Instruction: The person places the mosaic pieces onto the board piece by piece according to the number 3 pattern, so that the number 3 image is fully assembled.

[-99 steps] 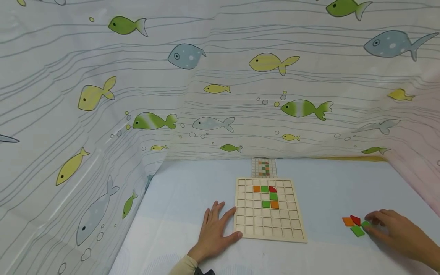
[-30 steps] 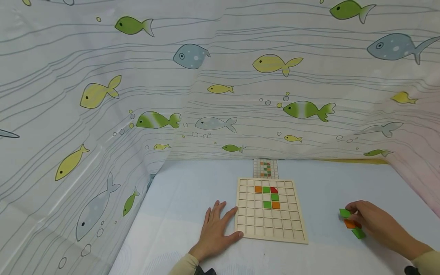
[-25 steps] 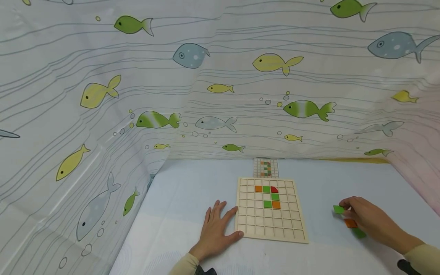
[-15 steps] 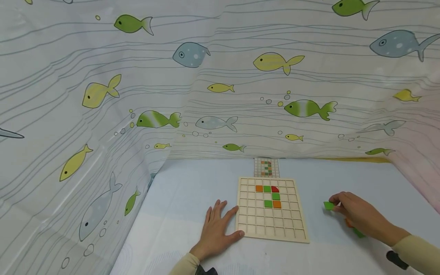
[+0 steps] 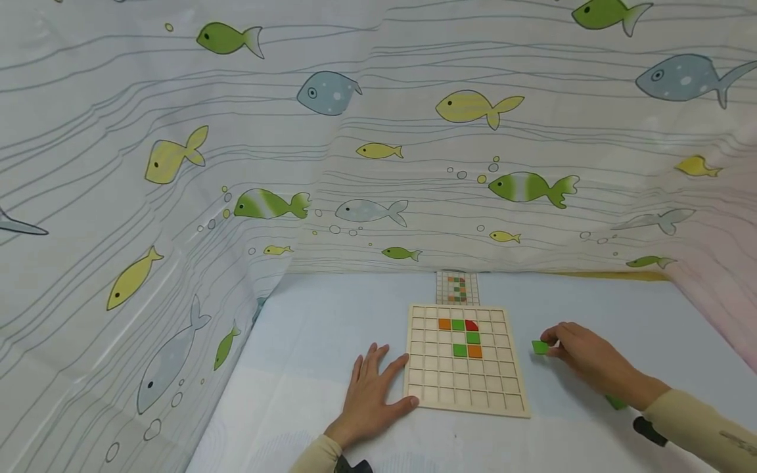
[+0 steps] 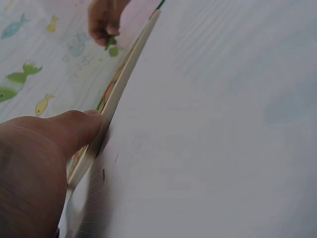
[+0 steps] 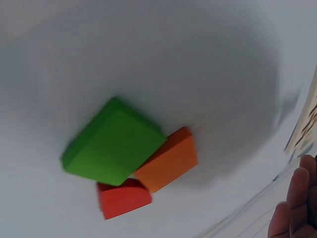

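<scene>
A wooden grid board (image 5: pixel 440 387) lies flat with several orange, green and red tiles set in its upper cells. My left hand (image 5: pixel 369 401) rests at its left side, fingers spread, thumb (image 6: pixel 81 129) at the near left corner. Between thumb and fingers, my right hand (image 5: pixel 582 355) pinches a square green tile (image 5: pixel 539 347), just right of the board. Beneath the right forearm, another green tile (image 7: pixel 114 144), an orange tile (image 7: pixel 168 163) and a red tile (image 7: pixel 126 198) with a rounded corner lie together; in the head view the arm hides most of this group.
Behind the board, a card (image 5: pixel 457 288) printed with a grid and coloured squares touches or nearly meets its far edge. A fish-patterned sheet (image 5: pixel 414 184) rises at the back and both sides of the pale tabletop (image 5: pixel 331 315).
My right hand has picked a green tile from the loose group and carried it left toward the board. My left hand stays in place; the tiles on the board are unchanged.
</scene>
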The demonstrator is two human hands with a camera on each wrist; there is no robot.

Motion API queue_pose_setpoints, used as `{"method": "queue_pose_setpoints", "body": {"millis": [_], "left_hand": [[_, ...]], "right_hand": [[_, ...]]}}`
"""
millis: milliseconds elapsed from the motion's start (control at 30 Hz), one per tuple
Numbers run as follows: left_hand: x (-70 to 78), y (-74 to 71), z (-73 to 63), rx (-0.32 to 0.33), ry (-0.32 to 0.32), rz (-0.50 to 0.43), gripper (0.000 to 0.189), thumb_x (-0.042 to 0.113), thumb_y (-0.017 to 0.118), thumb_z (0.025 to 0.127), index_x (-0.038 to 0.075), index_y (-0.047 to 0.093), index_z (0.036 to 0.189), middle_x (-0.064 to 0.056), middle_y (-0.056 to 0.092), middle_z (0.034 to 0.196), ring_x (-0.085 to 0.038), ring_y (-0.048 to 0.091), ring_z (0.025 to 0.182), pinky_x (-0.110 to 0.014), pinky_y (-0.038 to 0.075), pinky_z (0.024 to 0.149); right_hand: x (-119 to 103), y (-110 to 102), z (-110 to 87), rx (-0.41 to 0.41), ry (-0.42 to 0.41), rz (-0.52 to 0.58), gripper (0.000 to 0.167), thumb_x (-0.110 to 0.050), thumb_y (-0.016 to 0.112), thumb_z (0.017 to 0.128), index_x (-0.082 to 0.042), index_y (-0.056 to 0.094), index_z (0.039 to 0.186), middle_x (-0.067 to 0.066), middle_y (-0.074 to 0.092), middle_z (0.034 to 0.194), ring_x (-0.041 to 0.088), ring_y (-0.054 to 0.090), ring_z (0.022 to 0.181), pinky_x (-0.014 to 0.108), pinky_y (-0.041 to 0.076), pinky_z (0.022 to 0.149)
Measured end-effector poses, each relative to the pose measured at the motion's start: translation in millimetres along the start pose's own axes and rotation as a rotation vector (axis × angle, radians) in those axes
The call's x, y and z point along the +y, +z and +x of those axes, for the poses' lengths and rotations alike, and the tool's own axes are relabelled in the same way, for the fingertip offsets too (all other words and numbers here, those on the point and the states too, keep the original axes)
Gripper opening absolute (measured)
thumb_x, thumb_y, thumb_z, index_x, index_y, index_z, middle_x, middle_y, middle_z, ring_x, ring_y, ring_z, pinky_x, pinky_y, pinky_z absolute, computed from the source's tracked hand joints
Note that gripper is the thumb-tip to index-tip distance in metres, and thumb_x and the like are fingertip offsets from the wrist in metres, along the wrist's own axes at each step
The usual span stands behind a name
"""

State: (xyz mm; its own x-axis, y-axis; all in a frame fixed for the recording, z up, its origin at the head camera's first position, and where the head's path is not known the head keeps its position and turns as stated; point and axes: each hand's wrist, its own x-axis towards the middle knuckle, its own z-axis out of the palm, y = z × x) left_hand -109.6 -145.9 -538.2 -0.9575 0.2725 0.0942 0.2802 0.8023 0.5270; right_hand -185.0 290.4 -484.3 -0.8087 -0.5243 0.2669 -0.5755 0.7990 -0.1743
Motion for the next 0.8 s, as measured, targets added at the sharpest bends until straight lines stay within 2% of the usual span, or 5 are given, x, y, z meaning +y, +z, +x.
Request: {"method": "queue_pose_setpoints", "body": {"millis": [200,400,600,800], "left_hand": [[0.3,-0.5,-0.3,-0.012,-0.005,-0.014,0.076,0.065,0.066,0.094,0.026,0.052,0.158,-0.019,0.034,0.168,-0.045,0.016,0.163,-0.069,0.011,0.128],[0.5,-1.0,0.2,-0.011,-0.008,-0.012,0.076,0.066,0.066,0.094,0.027,0.052,0.158,-0.018,0.033,0.168,-0.044,0.015,0.164,-0.068,0.010,0.129],[0.5,-1.7,0.7,-0.008,0.004,-0.008,0.076,0.065,0.066,0.094,0.027,0.051,0.158,-0.019,0.033,0.168,-0.045,0.015,0.163,-0.069,0.010,0.129],[0.6,-1.8,0.4,-0.014,0.003,-0.009,0.076,0.064,0.067,0.094,0.027,0.051,0.158,-0.020,0.034,0.168,-0.046,0.016,0.163,-0.069,0.011,0.128]], "right_hand": [[-8.2,3.9,9.4,0.000,-0.009,0.009,0.028,-0.006,0.085,0.088,-0.013,0.067,0.107,-0.006,0.071,0.102,0.015,0.069,0.092,0.036,0.061,0.079],[-13.7,7.4,20.2,0.033,-0.065,0.005,0.029,-0.006,0.087,0.086,-0.011,0.067,0.107,-0.005,0.072,0.102,0.016,0.069,0.092,0.035,0.061,0.078],[-22.9,11.4,31.5,-0.030,-0.017,0.019,0.027,-0.007,0.086,0.088,-0.011,0.068,0.108,-0.004,0.072,0.102,0.014,0.068,0.093,0.036,0.062,0.081],[-29.7,19.8,38.0,-0.038,-0.014,0.024,0.027,-0.007,0.086,0.088,-0.010,0.069,0.109,-0.003,0.072,0.103,0.013,0.067,0.093,0.035,0.061,0.080]]}}
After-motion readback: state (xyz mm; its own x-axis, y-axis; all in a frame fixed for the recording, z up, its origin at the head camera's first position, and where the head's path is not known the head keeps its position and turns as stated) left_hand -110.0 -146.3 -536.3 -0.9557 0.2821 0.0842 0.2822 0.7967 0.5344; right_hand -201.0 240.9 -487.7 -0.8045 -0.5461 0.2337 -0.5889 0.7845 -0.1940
